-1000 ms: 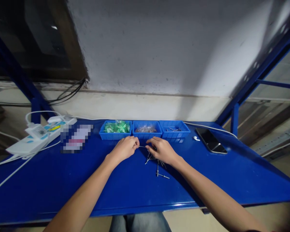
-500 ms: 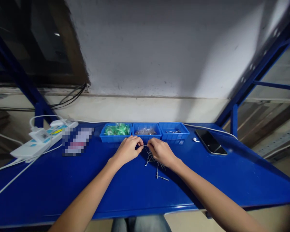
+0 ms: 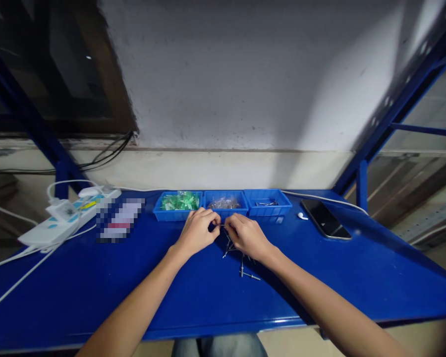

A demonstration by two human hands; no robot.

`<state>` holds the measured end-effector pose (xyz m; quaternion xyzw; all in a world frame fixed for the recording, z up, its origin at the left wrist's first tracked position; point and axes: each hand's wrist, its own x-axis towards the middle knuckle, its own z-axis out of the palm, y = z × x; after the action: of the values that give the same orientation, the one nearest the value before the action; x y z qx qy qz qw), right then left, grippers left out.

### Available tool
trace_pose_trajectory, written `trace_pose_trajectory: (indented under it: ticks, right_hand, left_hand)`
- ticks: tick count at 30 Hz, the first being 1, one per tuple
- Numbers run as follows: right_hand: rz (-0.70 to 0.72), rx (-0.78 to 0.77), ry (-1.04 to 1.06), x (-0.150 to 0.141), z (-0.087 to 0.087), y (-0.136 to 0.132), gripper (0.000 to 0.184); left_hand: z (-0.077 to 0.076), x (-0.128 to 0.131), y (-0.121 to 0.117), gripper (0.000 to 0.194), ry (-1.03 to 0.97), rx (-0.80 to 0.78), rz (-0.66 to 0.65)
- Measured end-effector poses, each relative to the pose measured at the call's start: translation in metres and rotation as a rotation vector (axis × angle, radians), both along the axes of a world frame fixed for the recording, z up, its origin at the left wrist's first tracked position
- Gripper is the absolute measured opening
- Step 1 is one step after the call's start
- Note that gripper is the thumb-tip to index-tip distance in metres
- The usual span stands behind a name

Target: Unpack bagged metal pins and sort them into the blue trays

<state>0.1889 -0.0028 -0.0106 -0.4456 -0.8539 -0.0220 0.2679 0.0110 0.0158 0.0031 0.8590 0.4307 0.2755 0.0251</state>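
Observation:
My left hand [image 3: 200,229] is closed in a pinch, thumb and forefinger meeting on one end of a thin metal pin that looks like a blind rivet [image 3: 222,226]. Fingers of my right hand [image 3: 248,237] are curled round the other end, close beside the left fingertips. Most of the pin is hidden by the fingers. Under and in front of the right hand lie several loose blind rivets [image 3: 241,271], silvery rods with a thicker sleeve, partly covered by that hand.
Behind my hands stand three joined blue bins: one with green packets [image 3: 180,201], one with small clear-bagged pieces [image 3: 224,203], one with a few rivets [image 3: 266,203]. An earbud [image 3: 302,216] and phone [image 3: 325,219] lie right; a power strip [image 3: 65,218] with cables lies left.
Both hands stay nearly in place, pinching the same pin. My right fingers have shifted very slightly to the left. The loose rivets have not visibly moved.

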Motion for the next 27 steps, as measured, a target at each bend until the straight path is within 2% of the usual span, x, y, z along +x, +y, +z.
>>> trace_pose_trajectory:
  ticks: [5,9,13,18,21,27]
  right_hand:
    - [-0.014,0.036,0.012,0.000,-0.002,0.001,0.010]
    - [-0.065,0.047,0.147,0.005,-0.001,0.004,0.014]
    - [-0.061,-0.008,0.289,0.007,0.002,0.006,0.021]
    - [-0.043,-0.098,0.371,0.004,0.004,0.003,0.026]
    - [-0.028,-0.089,0.320,0.003,0.005,0.001,0.025]
    - [0.030,0.053,0.094,0.011,0.014,-0.002,0.023]
  left_hand:
    - [0.001,-0.002,0.000,0.007,-0.022,-0.006,-0.027]
    - [-0.002,-0.003,0.004,0.014,-0.228,-0.017,-0.100]
    - [-0.003,-0.002,0.006,0.006,-0.337,-0.042,-0.129]
    - [-0.003,0.000,0.004,0.008,-0.384,-0.094,-0.107]
    - [-0.003,0.000,0.004,0.010,-0.349,-0.107,-0.089]
    - [-0.009,0.000,0.006,0.024,-0.293,-0.192,-0.088]
